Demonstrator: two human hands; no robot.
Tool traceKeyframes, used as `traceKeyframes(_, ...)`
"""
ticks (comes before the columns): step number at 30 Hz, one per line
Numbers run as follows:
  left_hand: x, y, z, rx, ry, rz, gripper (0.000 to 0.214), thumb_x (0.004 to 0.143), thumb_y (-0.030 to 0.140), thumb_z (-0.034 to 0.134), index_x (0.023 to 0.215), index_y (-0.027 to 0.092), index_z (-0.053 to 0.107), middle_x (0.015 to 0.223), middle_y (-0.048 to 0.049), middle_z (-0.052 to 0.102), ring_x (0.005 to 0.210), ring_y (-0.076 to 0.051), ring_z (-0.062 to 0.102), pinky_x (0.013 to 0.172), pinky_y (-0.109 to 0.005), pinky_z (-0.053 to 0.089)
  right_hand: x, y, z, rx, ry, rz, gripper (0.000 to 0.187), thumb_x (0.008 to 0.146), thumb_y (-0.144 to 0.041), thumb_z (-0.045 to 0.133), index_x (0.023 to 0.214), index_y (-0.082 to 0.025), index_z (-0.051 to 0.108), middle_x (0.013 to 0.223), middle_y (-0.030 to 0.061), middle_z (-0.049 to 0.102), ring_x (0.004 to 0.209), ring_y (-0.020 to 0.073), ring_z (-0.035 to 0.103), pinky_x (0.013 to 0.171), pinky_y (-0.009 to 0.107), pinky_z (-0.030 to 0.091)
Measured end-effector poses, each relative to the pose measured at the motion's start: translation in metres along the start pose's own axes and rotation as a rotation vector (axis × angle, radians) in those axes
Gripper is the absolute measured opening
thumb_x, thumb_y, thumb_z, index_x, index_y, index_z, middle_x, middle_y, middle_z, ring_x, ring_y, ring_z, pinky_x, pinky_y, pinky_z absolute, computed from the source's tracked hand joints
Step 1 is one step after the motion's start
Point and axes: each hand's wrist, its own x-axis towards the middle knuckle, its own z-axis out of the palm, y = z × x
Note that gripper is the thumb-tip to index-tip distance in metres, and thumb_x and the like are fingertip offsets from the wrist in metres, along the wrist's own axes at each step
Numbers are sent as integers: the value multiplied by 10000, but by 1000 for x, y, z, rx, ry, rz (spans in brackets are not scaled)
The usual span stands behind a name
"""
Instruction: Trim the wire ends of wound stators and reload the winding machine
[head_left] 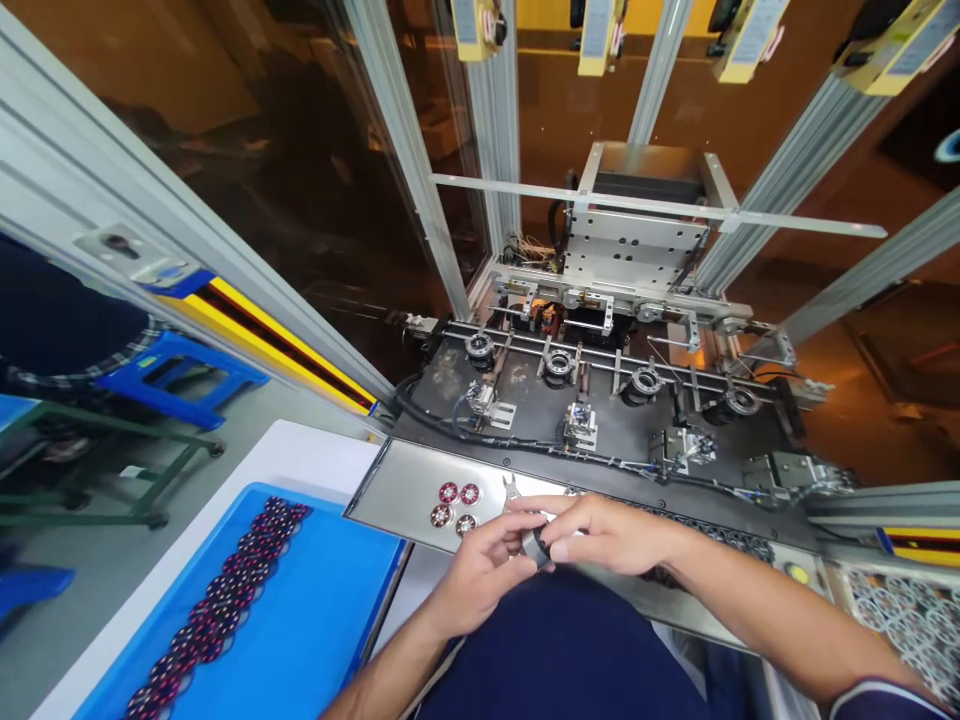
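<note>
Close to my body, my left hand (480,572) is closed around a small grey and black cylindrical part (535,547). From the other side my right hand (596,535) grips the same part, with its fingers over the top; its exact kind does not show. Just beyond my hands a metal open-ended wrench (511,487) lies on the steel tray (409,480), partly hidden by my fingers. Left of it on that tray sit several round red-and-silver discs (448,492), apart from my hands.
A blue tray (322,610) at the left holds rows of dark red discs (217,610). Ahead stands a machine with round fixtures (559,365) on a black plate. Metal rings (900,610) fill a tray at the right. A blue stool (180,375) stands far left.
</note>
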Motion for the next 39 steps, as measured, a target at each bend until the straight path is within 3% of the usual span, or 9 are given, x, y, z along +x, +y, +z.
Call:
traceKeyframes(4, 4, 0, -7, 48, 6, 26, 493, 800, 427, 768, 1237, 236, 642, 1035, -101, 761, 905, -239, 737, 861, -376, 565, 7, -11, -24, -99, -41, -29, 295, 1008, -339, 492, 899, -169, 707, 1451, 134, 547, 1413, 208, 452, 1146, 381, 383)
traceKeyframes(7, 13, -8, -15, 141, 134, 36, 588, 826, 460, 725, 1339, 226, 558, 1126, -138, 740, 923, -237, 725, 896, -396, 556, 24, -13, -80, -423, 96, -33, 303, 1022, -324, 446, 957, -186, 708, 1546, 92, 445, 1426, 203, 433, 1174, 419, 361)
traceKeyframes(9, 20, -16, -21, 244, 234, 15, 531, 849, 446, 691, 1307, 204, 573, 1143, -149, 730, 930, -229, 716, 918, -403, 550, 43, -2, -130, -762, 213, 69, 321, 1028, -308, 420, 978, -186, 713, 1559, 76, 426, 1423, 210, 434, 1180, 443, 358)
traceKeyframes(12, 28, -28, -27, 358, 316, -37, 446, 833, 409, 689, 1208, 174, 631, 1098, -144, 744, 923, -230, 715, 911, -407, 555, 71, 29, -194, -881, 273, 197, 325, 1007, -252, 453, 855, -111, 704, 1474, 191, 493, 1363, 291, 496, 1140, 491, 394)
traceKeyframes(15, 30, -37, -30, 393, 323, -82, 396, 826, 390, 677, 1159, 175, 662, 1078, -130, 759, 928, -232, 721, 909, -411, 561, 88, 63, -225, -934, 267, 255, 220, 977, -277, 555, 935, -111, 692, 1405, 166, 553, 1307, 289, 531, 1110, 519, 410)
traceKeyframes(20, 25, -48, -33, 398, 358, -118, 361, 831, 391, 663, 1123, 180, 676, 1079, -124, 767, 953, -237, 726, 928, -417, 556, 91, 90, -233, -996, 223, 266, 273, 956, -329, 618, 1173, -166, 640, 1366, 103, 576, 1247, 261, 558, 1053, 515, 467)
traceKeyframes(39, 23, -58, -32, 405, 365, -161, 349, 812, 414, 694, 1083, 195, 702, 1067, -117, 778, 968, -253, 736, 946, -422, 558, 105, 99, -225, -1081, 255, 428, 328, 960, -370, 612, 1203, -149, 620, 1246, 114, 626, 1075, 222, 637, 928, 427, 551)
